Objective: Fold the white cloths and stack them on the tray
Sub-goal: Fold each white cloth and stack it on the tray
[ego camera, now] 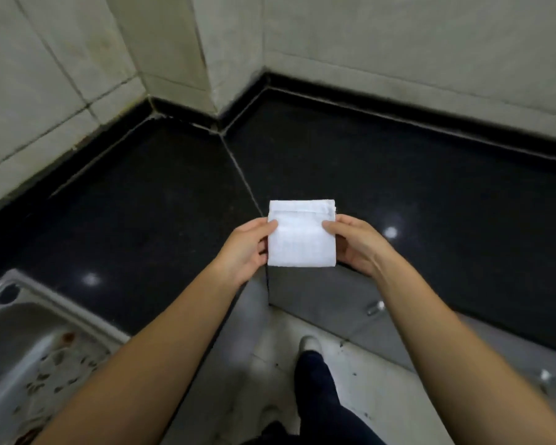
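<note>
One folded white cloth (301, 237), two hands pinching.

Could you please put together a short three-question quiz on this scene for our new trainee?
1. True or false: the white cloth lies spread flat on the black counter.
2. Which hands hold the cloth? A) left only B) right only C) both
3. Fill in: at the lower left of the view sits a metal ____.

Key:
1. False: it is folded small and held up, the left hand and right hand pinching its side edges.
2. C
3. sink
</note>
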Demonstrator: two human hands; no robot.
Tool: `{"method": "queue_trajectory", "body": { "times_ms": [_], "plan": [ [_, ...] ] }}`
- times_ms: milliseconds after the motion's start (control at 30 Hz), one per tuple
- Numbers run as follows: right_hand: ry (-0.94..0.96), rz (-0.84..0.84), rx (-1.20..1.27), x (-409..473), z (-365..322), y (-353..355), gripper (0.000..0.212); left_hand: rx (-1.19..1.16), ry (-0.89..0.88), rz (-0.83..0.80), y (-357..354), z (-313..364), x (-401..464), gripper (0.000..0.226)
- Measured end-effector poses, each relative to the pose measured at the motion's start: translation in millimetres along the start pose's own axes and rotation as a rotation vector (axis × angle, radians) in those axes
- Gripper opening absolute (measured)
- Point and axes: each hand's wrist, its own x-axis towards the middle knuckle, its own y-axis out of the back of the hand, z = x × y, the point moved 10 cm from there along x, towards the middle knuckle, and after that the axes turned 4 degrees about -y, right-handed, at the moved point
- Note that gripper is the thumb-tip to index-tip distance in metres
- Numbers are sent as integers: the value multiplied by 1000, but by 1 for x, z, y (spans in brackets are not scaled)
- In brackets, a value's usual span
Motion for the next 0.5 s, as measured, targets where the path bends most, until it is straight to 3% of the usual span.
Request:
{"method": "queue_trajectory", "body": {
  "times_ms": [233, 500],
  "plan": [
    [68, 392, 219, -142, 64, 147, 11, 222, 158, -320, -147, -97, -37, 9],
    [164, 760, 464, -327, 147, 319, 11, 442, 210, -720, -362, -210, -133, 12]
  ]
}}
